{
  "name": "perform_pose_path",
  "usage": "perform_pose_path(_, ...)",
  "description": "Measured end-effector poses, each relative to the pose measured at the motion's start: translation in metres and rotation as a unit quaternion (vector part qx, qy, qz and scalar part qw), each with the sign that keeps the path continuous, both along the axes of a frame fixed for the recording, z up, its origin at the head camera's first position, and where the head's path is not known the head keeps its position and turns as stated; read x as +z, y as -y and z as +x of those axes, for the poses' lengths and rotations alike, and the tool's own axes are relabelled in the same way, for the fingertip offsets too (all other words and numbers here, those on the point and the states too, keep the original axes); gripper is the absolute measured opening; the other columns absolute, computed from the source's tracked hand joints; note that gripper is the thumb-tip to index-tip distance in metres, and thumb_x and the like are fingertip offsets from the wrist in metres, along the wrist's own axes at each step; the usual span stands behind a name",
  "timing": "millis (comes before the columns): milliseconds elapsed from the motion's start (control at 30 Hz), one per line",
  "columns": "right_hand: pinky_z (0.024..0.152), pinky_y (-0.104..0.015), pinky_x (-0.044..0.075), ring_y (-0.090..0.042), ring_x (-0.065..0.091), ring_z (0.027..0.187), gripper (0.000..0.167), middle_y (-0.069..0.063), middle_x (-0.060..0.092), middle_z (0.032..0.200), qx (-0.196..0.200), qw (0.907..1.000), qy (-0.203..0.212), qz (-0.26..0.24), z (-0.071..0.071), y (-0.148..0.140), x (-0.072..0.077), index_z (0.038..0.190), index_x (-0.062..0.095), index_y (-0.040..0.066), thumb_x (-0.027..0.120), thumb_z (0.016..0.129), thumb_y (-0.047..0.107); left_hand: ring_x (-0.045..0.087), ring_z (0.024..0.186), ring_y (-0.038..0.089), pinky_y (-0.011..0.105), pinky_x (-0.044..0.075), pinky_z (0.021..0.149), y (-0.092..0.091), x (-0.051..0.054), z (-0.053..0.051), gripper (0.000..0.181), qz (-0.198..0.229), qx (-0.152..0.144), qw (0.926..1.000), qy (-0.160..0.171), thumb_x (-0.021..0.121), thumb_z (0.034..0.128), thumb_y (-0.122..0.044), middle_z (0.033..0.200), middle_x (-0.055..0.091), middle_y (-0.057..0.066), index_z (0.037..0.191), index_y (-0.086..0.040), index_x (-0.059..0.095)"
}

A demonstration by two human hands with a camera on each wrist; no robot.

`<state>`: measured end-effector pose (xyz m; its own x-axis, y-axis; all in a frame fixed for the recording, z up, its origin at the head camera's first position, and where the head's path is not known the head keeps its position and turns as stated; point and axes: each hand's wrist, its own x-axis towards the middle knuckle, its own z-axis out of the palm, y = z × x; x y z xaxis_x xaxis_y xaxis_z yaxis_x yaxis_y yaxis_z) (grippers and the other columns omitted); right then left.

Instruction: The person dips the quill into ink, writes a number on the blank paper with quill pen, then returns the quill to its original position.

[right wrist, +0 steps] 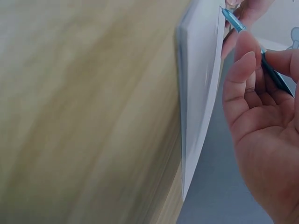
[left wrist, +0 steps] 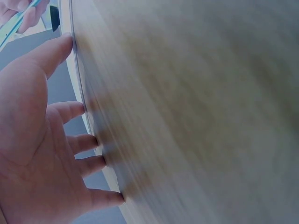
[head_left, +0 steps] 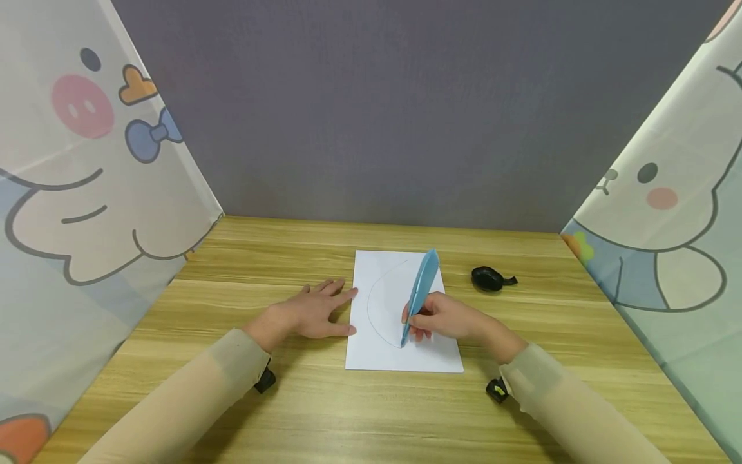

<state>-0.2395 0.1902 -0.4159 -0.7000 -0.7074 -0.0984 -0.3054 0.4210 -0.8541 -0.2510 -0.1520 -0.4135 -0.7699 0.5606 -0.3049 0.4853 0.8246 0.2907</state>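
A white sheet of paper (head_left: 379,354), which looks like the top of a thin stack in the right wrist view, lies on the wooden table. On it runs a thin curved line, bowed to the left. The right hand (head_left: 449,316) pinches a blue feather-shaped pen (head_left: 424,280) between thumb and fingers. The pen's tip (right wrist: 223,8) touches the paper at the lower end of the curve. Flat with fingers spread, the left hand (head_left: 319,310) rests on the table, thumb and index fingertips at the paper's left edge. Its fingertips meet the tabletop in the left wrist view.
A small black object with a short tail (head_left: 488,278) lies right of the paper. A dark grey panel (head_left: 371,116) stands behind the table (head_left: 278,251). Cartoon-printed cloths (head_left: 52,225) hang at both sides.
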Motion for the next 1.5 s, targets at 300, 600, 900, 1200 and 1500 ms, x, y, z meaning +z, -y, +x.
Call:
perform_pose_path(300,0.068,-0.028,0.057,-0.017,0.069,0.079,0.02,-0.018,0.076,0.092,-0.008,1.0,0.005,0.0,0.002,-0.013,0.001,0.114,0.074,-0.002,0.057,0.111,0.008,0.01,0.172,0.045,0.077,0.013,0.132,0.0,0.001,0.0,0.093,0.0,0.0,1.0,-0.005,0.056,0.1049,-0.073,0.186,0.009,0.014,0.178,-0.029,0.019)
perform_pose_path(600,0.068,-0.028,0.057,-0.017,0.069,0.078,0.02,-0.014,0.075,0.09,-0.014,0.9999,0.0,0.01,0.001,-0.024,-0.001,0.114,0.074,-0.001,0.058,0.112,0.011,0.01,0.171,0.046,0.078,0.013,0.132,0.0,0.0,0.0,0.094,0.001,-0.003,1.0,-0.001,0.056,0.1047,-0.073,0.186,0.008,0.014,0.178,-0.028,0.019)
perform_pose_path(900,0.067,-0.029,0.057,-0.017,0.069,0.077,0.021,-0.011,0.074,0.088,-0.026,0.9994,0.005,0.02,0.001,-0.032,-0.002,0.114,0.074,0.0,0.059,0.113,0.014,0.01,0.171,0.046,0.078,0.012,0.131,0.001,-0.001,-0.001,0.094,0.005,-0.003,1.0,-0.002,0.055,0.1047,-0.074,0.186,0.009,0.015,0.178,-0.027,0.02)
perform_pose_path(1200,0.068,-0.03,0.057,-0.017,0.067,0.076,0.02,-0.014,0.073,0.088,-0.034,0.9992,0.003,0.019,0.003,-0.04,0.002,0.113,0.073,-0.002,0.058,0.112,0.011,0.01,0.171,0.046,0.079,0.013,0.131,0.001,-0.002,-0.001,0.094,0.007,-0.001,1.0,-0.001,0.055,0.1049,-0.073,0.186,0.009,0.015,0.178,-0.026,0.02)
perform_pose_path(1500,0.071,-0.03,0.059,-0.017,0.068,0.079,0.02,-0.017,0.073,0.091,-0.051,0.9984,0.001,0.025,0.0,-0.048,0.003,0.113,0.073,-0.003,0.059,0.11,0.011,0.01,0.172,0.045,0.079,0.013,0.131,0.0,-0.003,-0.001,0.093,0.009,0.001,1.0,-0.002,0.056,0.105,-0.073,0.186,0.01,0.015,0.178,-0.026,0.021)
